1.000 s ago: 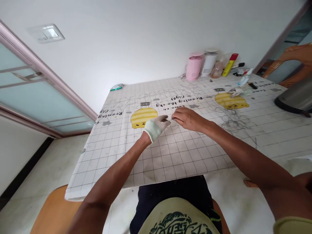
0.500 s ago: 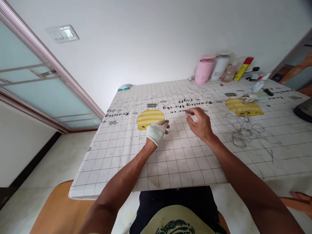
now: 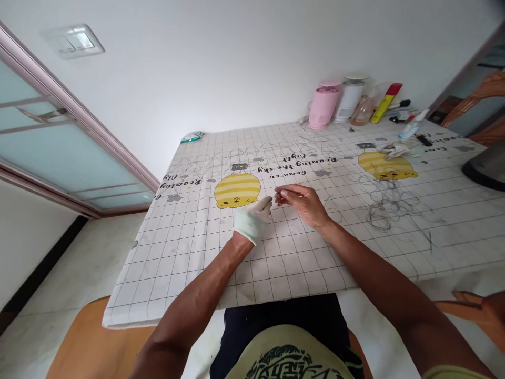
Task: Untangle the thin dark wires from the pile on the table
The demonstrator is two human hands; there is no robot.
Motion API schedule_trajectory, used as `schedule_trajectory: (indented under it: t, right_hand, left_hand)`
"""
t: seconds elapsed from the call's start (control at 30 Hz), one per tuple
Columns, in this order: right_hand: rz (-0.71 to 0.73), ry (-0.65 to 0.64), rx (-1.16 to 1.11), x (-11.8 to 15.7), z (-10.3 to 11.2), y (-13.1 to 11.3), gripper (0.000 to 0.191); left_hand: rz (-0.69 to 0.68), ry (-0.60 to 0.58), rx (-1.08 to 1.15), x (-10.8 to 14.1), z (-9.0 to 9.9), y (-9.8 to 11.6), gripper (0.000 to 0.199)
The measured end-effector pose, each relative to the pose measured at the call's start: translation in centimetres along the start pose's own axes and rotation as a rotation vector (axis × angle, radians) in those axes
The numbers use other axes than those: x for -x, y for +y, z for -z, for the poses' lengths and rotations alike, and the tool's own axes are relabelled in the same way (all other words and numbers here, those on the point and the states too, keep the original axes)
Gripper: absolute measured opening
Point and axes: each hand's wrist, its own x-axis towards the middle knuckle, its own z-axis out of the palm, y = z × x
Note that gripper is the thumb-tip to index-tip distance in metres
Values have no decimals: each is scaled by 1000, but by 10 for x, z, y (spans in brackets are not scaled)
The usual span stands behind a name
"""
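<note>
My left hand, in a pale glove with dark fingertips, is closed in a pinch over the table near a printed yellow bear balloon. What it pinches is too small to make out. Just to its right is my bare right hand, its thumb and fingers pressed together, with a hair-thin line faintly showing at them. The fingertips of both hands nearly meet. A loose tangle of dark thread lies on the cloth to the right.
The grid-patterned tablecloth covers the table. At the back right stand a pink cylinder, a white cylinder, bottles and a yellow can. A crumpled glove and dark appliance are at right; a green-white packet is back left.
My right hand has moved left and slightly down, up to my left hand, and its fingers have closed together. The whole view has shifted a little.
</note>
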Motion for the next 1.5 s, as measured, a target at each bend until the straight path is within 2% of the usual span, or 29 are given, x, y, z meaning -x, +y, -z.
schedule_trajectory:
  t: [0.07, 0.2, 0.33, 0.43, 0.57, 0.73, 0.83, 0.97, 1.07, 1.23, 1.33, 1.4, 1.5]
  right_hand:
    - [9, -7, -2, 2, 0, 0, 35]
    - [-1, -81, -34, 6, -1, 0, 33]
    - [-29, -25, -89, 5, -6, 7, 33]
    - [-51, 10, -126, 3, -8, 10, 34]
    - [-11, 22, -94, 4, -9, 8, 28]
    - [122, -36, 144, 8, -7, -3, 27]
    - [200, -120, 257, 9, -4, -8, 26]
    - [268, -159, 317, 10, -1, -13, 24]
    - [226, -162, 316, 9, 2, -15, 27]
    - [136, -100, 196, 11, 3, -13, 38]
    - [59, -153, 190, 13, 0, -9, 36]
    - [27, -189, 198, 14, -3, -7, 33]
    - [26, -184, 236, 15, -5, -5, 37]
  left_hand:
    - [-85, 31, -130, 3, -1, 0, 32]
    - [-149, 58, -316, 6, 2, 1, 35]
    - [-186, 44, -391, 6, 1, -2, 35]
    - [-217, 81, -393, 5, -2, -4, 35]
    - [-145, 158, -360, 5, -5, -2, 33]
    - [-96, 230, -278, 5, -2, 5, 28]
    - [-40, 204, -170, 5, 0, 9, 29]
    - [72, 117, -58, 8, 2, 17, 32]
    - [114, 112, -34, 10, 4, 24, 32]
    - [121, 214, -90, 13, 8, 31, 30]
    - [127, 247, -84, 13, 9, 31, 29]
    - [149, 224, -23, 11, 12, 30, 29]
    - [180, 120, 131, 7, 20, 27, 28]
